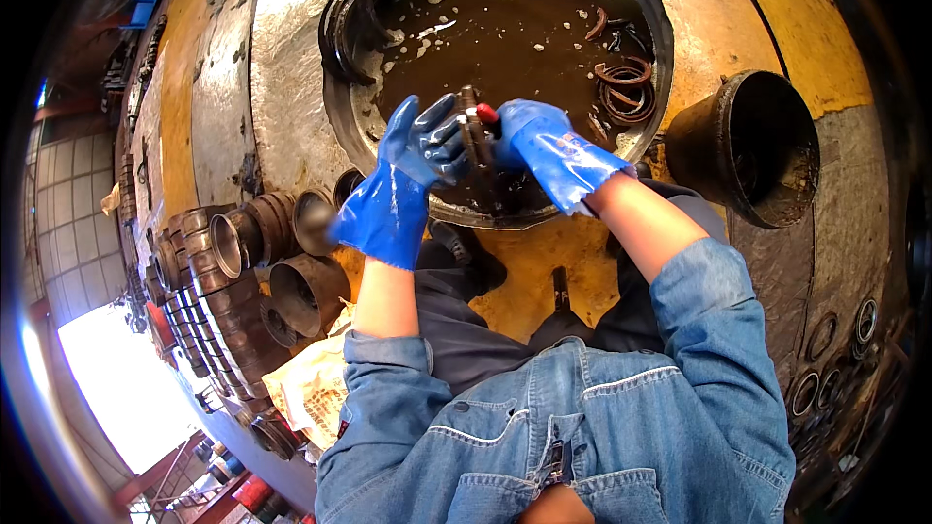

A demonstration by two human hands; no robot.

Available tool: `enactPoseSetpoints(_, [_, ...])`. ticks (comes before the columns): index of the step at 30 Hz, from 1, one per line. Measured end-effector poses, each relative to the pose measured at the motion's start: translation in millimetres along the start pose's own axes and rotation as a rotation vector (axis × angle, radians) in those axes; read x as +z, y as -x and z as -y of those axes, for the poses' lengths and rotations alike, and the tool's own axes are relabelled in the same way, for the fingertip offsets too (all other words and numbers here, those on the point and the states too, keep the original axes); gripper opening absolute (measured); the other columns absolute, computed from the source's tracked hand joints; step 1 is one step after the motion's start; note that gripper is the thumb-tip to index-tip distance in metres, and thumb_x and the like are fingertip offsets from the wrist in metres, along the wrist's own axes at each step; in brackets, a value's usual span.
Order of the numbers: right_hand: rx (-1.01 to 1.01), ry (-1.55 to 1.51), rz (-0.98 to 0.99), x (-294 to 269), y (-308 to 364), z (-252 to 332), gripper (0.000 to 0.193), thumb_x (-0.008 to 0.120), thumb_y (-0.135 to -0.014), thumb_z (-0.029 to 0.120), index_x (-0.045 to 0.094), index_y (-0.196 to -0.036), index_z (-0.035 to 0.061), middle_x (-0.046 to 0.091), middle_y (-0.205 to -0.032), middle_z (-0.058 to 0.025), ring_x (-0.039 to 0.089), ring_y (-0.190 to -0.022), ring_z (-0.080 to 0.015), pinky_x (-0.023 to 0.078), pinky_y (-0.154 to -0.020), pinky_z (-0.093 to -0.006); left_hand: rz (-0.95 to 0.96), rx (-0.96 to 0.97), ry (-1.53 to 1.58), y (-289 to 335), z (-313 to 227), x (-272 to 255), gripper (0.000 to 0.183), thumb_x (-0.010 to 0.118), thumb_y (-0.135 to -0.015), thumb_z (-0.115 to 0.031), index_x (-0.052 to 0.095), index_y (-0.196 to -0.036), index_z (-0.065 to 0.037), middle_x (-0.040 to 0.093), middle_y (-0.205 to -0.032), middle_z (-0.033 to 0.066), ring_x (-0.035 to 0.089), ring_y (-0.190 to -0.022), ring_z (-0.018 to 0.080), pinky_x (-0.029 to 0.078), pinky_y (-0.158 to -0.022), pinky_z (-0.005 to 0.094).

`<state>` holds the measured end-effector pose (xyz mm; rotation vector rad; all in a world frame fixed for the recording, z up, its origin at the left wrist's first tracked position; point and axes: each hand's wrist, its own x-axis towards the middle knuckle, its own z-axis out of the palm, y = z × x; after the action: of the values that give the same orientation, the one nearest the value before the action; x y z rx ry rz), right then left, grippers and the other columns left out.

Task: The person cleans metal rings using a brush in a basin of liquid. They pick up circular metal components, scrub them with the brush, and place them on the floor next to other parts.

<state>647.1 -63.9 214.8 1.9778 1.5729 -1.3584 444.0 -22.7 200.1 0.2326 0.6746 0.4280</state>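
Note:
Both my hands wear wet blue rubber gloves and are over the near side of a round tub [663, 68] of murky brown liquid. My left hand [422, 146] is open, its fingers apart and stained dark, close against a dark, dirty ring-like metal part [476, 141] seen nearly edge-on. Whether the fingertips touch it I cannot tell. On the part's other side, my right hand [536, 136] is closed around a tool with a red end [487, 113]; most of the tool is hidden by the glove and the part.
Black curved rings [340, 34] hang over the tub's left rim; brownish rings [626, 92] lie at its right. A dark open drum [772, 150] stands to the right. Stacked metal cylinders [233, 245] and a paper sack [309, 383] are at left. Several rings [806, 393] lie at far right.

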Motion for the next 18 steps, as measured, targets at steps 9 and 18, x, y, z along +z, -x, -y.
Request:
enactPoseSetpoints(9, [-0.046,-0.056,-0.143,15,15,18,0.046,0.076,-0.082,0.045,0.076,-0.120,0.0188,0.076,-0.118,-0.0129,0.072,-0.111,-0.0337,0.059,-0.094,-0.0427,0.267,0.090,-0.028,-16,3,-30,0.037,0.056,-0.107,-0.032,0.062,-0.133,-0.006,0.068,-0.097,0.0077,0.067,-0.086,0.0240,0.058,-0.073,0.0430])
enactPoseSetpoints(18, [-0.187,-0.001,-0.306,1,71,7,0.034,0.065,-0.086,0.035,0.075,-0.112,0.0147,0.077,-0.111,-0.0128,0.072,-0.109,-0.0340,0.059,-0.091,-0.0447,0.057,0.334,-0.158,3,26,43,0.047,0.061,-0.105,-0.021,0.052,-0.149,-0.008,0.065,-0.136,0.0230,0.070,-0.111,0.0288,0.061,-0.090,0.0397])
